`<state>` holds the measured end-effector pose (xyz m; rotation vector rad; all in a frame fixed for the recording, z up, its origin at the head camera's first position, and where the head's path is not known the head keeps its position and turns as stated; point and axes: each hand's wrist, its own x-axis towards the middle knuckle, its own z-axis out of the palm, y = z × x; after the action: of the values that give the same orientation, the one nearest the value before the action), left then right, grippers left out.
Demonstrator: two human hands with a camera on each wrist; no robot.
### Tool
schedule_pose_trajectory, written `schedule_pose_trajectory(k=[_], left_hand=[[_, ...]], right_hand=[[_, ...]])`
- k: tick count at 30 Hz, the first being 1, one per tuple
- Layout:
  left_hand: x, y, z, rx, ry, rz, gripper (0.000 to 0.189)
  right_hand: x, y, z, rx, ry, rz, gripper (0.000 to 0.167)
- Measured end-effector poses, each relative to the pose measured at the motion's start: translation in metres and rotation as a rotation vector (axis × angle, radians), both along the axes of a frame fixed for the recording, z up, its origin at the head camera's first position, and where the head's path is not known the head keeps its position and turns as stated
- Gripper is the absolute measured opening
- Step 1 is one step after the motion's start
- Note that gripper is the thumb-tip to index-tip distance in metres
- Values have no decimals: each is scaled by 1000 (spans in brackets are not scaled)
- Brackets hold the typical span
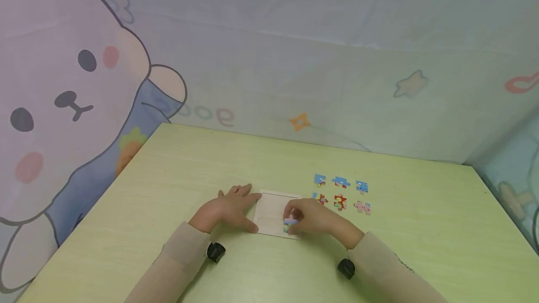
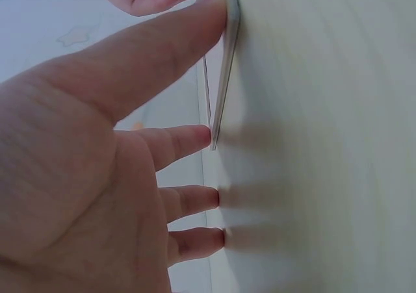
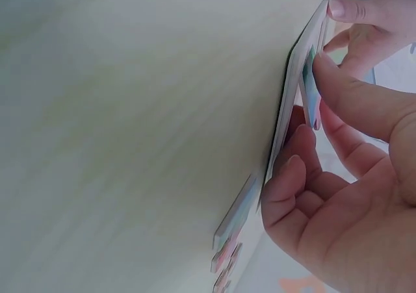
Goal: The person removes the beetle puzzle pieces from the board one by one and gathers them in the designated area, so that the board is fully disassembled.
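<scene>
A shallow, pale puzzle tray [image 1: 269,210] with a thin raised rim lies flat on the table. My left hand [image 1: 232,206] is at its left side with fingers spread and straight; thumb and index fingertip touch the tray's corners, and other fingertips rest on the table. Over the tray's right part, my right hand [image 1: 313,217] pinches a multicoloured jigsaw piece [image 1: 288,225] between thumb and fingers. In the right wrist view that piece [image 3: 309,88] is slightly tilted, close over the tray [image 3: 292,65]. Part of the tray's right side is hidden by the right hand.
Right of the tray lie several loose jigsaw pieces in two rows, among them a blue piece [image 1: 340,182], a red piece [image 1: 339,202] and a pink piece [image 1: 363,207]. A printed cloth [image 1: 269,60] hangs behind the table's [image 1: 421,228] back edge.
</scene>
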<state>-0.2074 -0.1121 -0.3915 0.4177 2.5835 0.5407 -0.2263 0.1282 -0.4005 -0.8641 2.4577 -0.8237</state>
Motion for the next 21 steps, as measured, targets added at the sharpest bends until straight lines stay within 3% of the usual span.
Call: schedule_pose_trajectory(k=[9,21], left_hand=[[1,0,0,-15,10,-6,82],[3,-2,0,-5,11,-7,83]], right_hand=[[1,3,-2,-38,57,35,9],[3,32,10,-76,90,-14,10]])
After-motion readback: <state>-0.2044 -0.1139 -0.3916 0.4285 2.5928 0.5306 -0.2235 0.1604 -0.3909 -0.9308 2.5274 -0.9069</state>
